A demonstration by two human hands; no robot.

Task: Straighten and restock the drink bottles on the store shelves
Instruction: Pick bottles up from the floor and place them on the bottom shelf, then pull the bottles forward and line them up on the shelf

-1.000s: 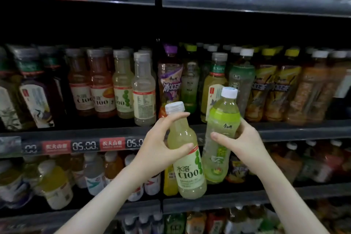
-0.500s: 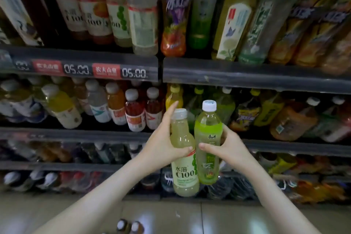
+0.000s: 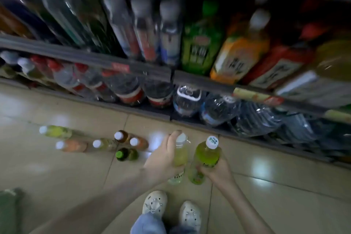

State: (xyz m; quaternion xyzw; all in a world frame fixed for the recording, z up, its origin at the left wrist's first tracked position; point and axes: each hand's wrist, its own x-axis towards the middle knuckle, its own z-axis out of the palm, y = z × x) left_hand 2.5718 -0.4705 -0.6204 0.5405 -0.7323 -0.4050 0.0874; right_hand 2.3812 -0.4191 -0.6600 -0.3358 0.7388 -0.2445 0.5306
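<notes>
The view looks steeply down at a tiled floor (image 3: 256, 192) in front of the lowest store shelves (image 3: 85, 57). The left hand (image 3: 161, 161) has its grip closed around a pale yellow bottle (image 3: 180, 155), fingers wrapped over its shoulder and a fingertip near its white cap. Just to the right, the right hand (image 3: 216, 172) has its grip closed around the lower body of a bright green bottle (image 3: 207, 155) with a white printed cap. Both bottles are upright or nearly so, held side by side above the floor, close enough that I cannot tell whether they touch.

On the floor to the left of the hands stands a loose group of six small bottles: a yellow-green bottle (image 3: 57, 131) farthest left, an orange-pink bottle (image 3: 73, 145) near it, a pale bottle (image 3: 104, 144), a brown bottle (image 3: 121, 136), an amber bottle (image 3: 138, 143), and a dark green bottle (image 3: 126, 154) with a green cap nearest the viewer.

At the near edge, two pale perforated shoes (image 3: 171, 211) and blue trouser legs (image 3: 148, 224) show beneath the arms.

The bottom shelf holds large clear water jugs (image 3: 218, 110) on the right and red-labelled bottles (image 3: 133, 93) to the left. The shelf above carries a tall green-labelled bottle (image 3: 201, 43) and an orange-labelled bottle (image 3: 239, 51); the rest is too blurred to read.
</notes>
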